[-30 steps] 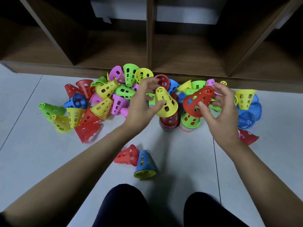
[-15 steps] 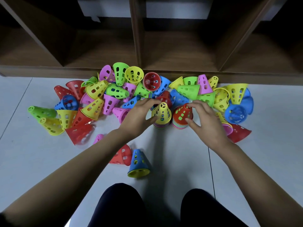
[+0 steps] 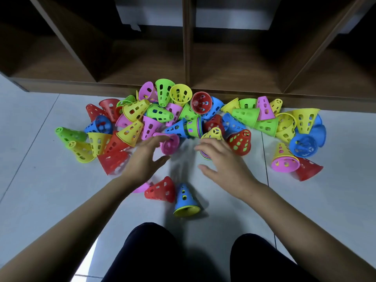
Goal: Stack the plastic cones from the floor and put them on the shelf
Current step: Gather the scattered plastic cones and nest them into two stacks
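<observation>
Presently the plastic cones lie heaped on the tile floor against the wooden shelf, with a yellow-topped stack and a red-topped stack upright at the heap's near edge. Left hand: grip spread, fingertips at a pink cone lying on its side, contact blurred. Right hand: grip spread, holding nothing, fingers over the yellow-topped stack's base; a red cone and a blue cone sit apart, nearer.

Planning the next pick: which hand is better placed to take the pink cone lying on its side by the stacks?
Left. The left hand is open with its fingers at the pink cone; the right hand hovers farther off, over the yellow-topped stack.
</observation>
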